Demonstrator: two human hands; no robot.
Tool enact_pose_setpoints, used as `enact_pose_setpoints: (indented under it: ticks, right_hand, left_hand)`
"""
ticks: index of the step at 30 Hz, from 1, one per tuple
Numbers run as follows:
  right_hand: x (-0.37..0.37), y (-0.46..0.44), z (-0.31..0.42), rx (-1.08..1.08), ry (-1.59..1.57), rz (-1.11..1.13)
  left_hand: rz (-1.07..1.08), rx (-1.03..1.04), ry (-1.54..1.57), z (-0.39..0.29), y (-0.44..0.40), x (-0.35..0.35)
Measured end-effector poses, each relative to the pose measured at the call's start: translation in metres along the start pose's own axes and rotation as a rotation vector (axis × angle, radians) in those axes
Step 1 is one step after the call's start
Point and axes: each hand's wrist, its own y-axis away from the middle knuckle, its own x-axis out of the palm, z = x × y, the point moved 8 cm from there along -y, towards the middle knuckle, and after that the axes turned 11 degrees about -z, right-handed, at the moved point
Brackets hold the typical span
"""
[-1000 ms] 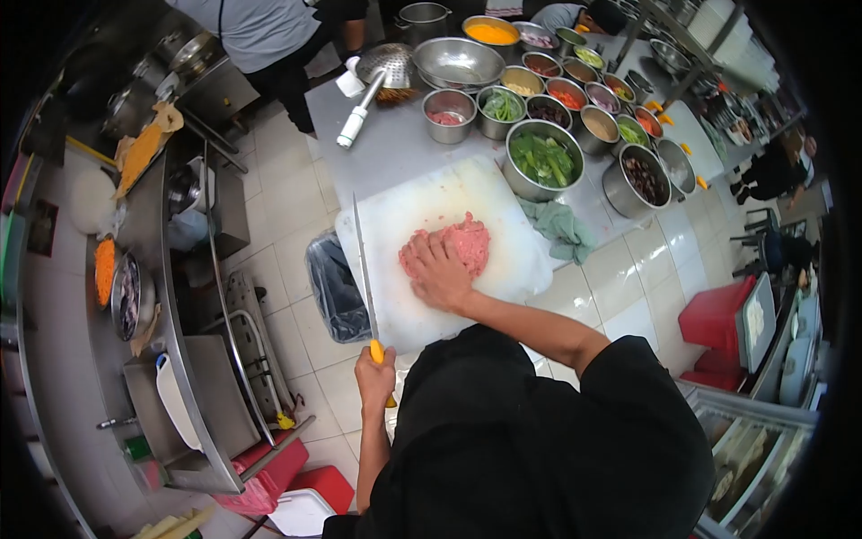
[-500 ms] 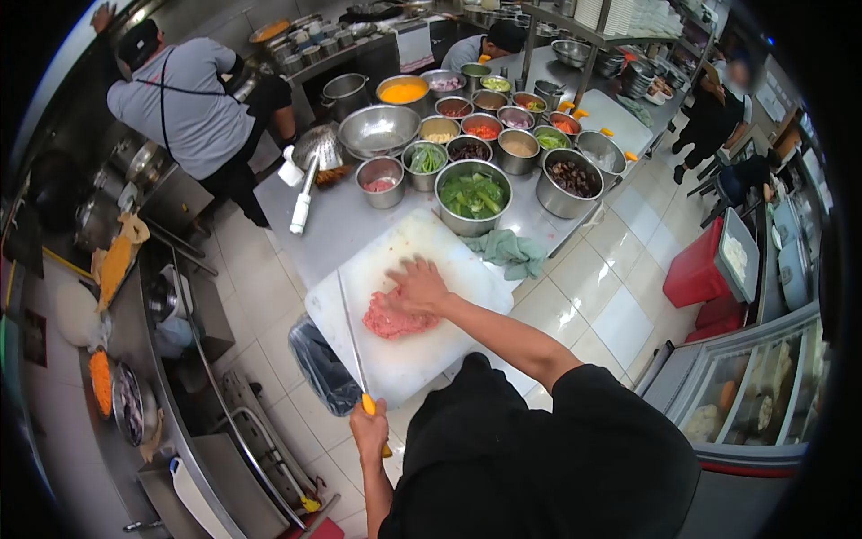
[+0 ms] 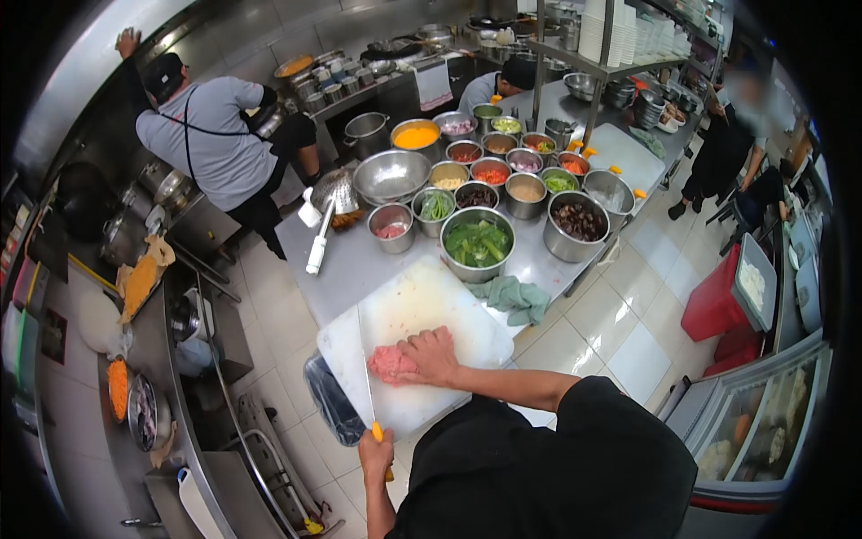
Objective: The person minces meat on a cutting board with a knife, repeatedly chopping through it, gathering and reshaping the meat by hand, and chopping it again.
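Observation:
My left hand (image 3: 375, 455) is closed around the yellow handle of a long knife (image 3: 367, 382), whose narrow blade points away from me over the left side of the cutting board. Pink ground meat (image 3: 390, 364) lies in a mound on the white cutting board (image 3: 449, 301), just right of the blade. With fingers curled, my right hand (image 3: 433, 357) cups the mound's right side and top, hiding part of it. A bowl of green leaves (image 3: 478, 244) and a crumpled green cloth (image 3: 512, 297) sit beyond the board.
Metal containers of chopped ingredients crowd the steel table (image 3: 301, 256) behind the board. A ladle-like tool with a white handle (image 3: 317, 254) lies at the left. Below the board's left edge is a black-lined bin (image 3: 332, 404). Other people (image 3: 211, 135) stand at the stove and farther right.
My right hand has gone from lying spread on the meat to cupping its right side. The mound looks more compact. My left hand still holds the knife, and the camera view has shifted slightly.

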Motion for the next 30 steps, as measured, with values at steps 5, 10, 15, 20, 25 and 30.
enact_pose_setpoints:
  ticks: [5,10,15,20,25,30]
  right_hand:
    - [-0.007,-0.017,-0.023,-0.029,-0.111,-0.011]
    - [0.013,-0.007,-0.032,-0.014,-0.196,0.367]
    - [0.007,0.015,-0.017,0.021,-0.103,0.243]
    - [-0.001,0.006,-0.018,-0.05,-0.183,0.245]
    - [0.01,0.005,-0.024,-0.059,-0.179,0.3]
    - [0.021,-0.001,-0.028,-0.1,-0.14,0.248]
  left_hand:
    - [-0.061,-0.068,0.089,0.006,0.003,-0.001]
    - [-0.084,-0.015,0.031,0.014,-0.005,0.009]
    - [-0.049,-0.077,0.106,0.014,0.002,0.014]
    - [0.016,-0.095,0.146,0.005,0.002,0.008]
    - [0.094,-0.085,0.227,0.007,-0.007,0.005]
    - [0.114,0.026,0.2,0.017,-0.025,0.006]
